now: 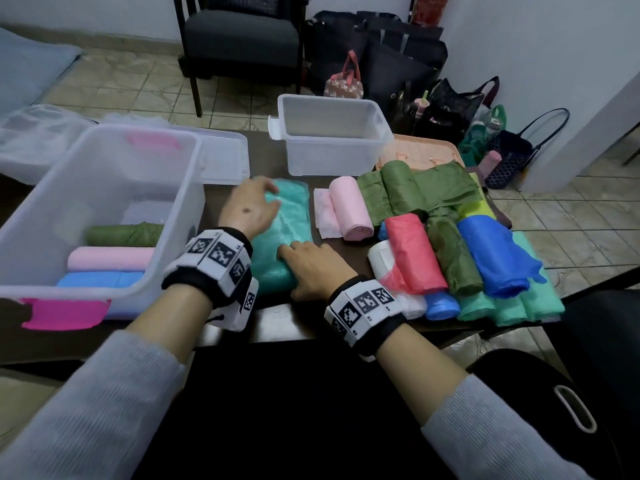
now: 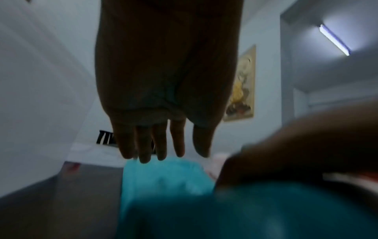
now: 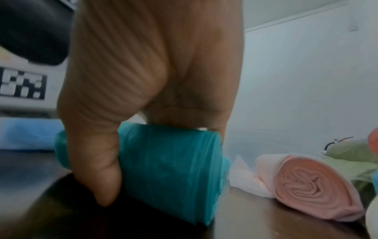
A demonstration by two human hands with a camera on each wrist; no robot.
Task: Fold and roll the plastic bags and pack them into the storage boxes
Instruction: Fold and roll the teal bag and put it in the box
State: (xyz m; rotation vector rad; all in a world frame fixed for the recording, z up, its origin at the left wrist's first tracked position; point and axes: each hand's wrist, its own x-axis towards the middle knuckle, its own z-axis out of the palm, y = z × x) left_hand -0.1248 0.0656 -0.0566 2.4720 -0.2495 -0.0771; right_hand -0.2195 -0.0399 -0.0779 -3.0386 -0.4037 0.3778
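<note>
A teal plastic bag [image 1: 291, 216] [image 2: 163, 181] lies lengthwise on the dark table [image 1: 277, 320], its near end rolled up into a thick roll [image 3: 174, 169]. My right hand [image 1: 315, 268] [image 3: 143, 80] holds that roll, palm on top and thumb down its near side. My left hand [image 1: 254, 206] [image 2: 159, 97] is spread over the flat far part of the bag, fingers straight. The clear storage box [image 1: 104, 168] at the left, with pink latches, holds a green roll [image 1: 124, 234], a pink roll [image 1: 110, 258] and a blue roll [image 1: 100, 279]. A second clear box [image 1: 329, 133] stands empty behind.
A pink rolled bag [image 1: 349, 209] [image 3: 306, 182] lies right of the teal one. Further right is a pile of green [image 1: 415, 188], red [image 1: 415, 254], blue [image 1: 491, 254] and teal bags. A clear lid [image 1: 221, 154] and a peach tray [image 1: 419, 150] lie behind. A chair and handbags stand on the floor.
</note>
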